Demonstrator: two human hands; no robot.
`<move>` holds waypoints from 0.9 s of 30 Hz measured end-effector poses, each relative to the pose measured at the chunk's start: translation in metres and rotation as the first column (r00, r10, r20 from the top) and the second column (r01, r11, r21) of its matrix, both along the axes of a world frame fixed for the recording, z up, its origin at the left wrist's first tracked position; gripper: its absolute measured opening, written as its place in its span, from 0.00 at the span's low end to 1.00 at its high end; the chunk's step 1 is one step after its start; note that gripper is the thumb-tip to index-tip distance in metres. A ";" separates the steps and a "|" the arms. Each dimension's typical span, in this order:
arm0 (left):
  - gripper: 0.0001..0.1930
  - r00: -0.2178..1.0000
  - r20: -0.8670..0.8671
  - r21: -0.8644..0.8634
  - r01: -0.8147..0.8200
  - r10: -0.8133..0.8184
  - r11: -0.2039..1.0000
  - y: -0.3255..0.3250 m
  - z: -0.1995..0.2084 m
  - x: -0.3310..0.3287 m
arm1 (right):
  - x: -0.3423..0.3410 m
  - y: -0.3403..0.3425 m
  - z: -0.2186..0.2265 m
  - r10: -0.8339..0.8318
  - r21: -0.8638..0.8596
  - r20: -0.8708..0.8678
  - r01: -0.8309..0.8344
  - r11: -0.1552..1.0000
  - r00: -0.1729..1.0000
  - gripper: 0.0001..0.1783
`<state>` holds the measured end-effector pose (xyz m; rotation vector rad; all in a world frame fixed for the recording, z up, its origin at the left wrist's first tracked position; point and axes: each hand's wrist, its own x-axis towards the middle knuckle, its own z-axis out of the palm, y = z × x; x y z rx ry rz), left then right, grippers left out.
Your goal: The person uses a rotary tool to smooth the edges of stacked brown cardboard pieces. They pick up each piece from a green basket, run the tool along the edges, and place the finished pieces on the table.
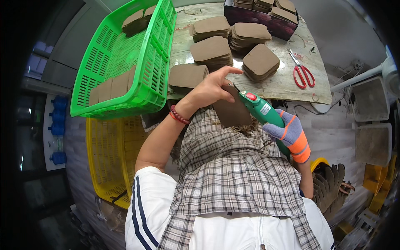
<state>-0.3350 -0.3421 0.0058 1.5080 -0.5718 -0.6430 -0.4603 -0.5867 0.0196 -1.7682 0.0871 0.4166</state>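
A flat brown sheet with rounded corners [230,111] stands tilted above my lap, pinched at its upper end in my left hand [208,88], which is bare and has a red bead bracelet [178,116] at the wrist. My right hand [293,135], in a grey-purple and orange glove, is wrapped round a green handheld power cutter [262,109] with a red button. The cutter's head is at the sheet's right edge; whether it touches cannot be told. Brown trimmings [246,128] lie on my checked apron [233,179] below the sheet.
Several stacks of brown sheets [211,49] stand on the table [306,62], with red-handled scissors [303,76] at the right and a dark box [266,23] behind. A green crate [152,71] holds more sheets at the left. Below it is a yellow crate [108,156].
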 end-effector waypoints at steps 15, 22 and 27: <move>0.27 0.353 0.844 0.156 -0.881 0.404 0.446 0.099 -0.074 0.058 | -0.002 -0.016 -0.024 -0.137 0.055 0.031 0.135 0.989 0.990 0.20; 0.26 0.379 0.924 0.310 -0.817 0.047 0.486 0.062 -0.056 0.111 | -0.003 -0.013 -0.026 -0.167 0.042 0.018 0.166 0.985 0.986 0.21; 0.31 0.457 0.888 0.352 -0.741 0.047 0.572 0.056 -0.054 0.131 | -0.005 -0.016 -0.030 -0.191 0.042 0.027 0.190 0.981 0.981 0.21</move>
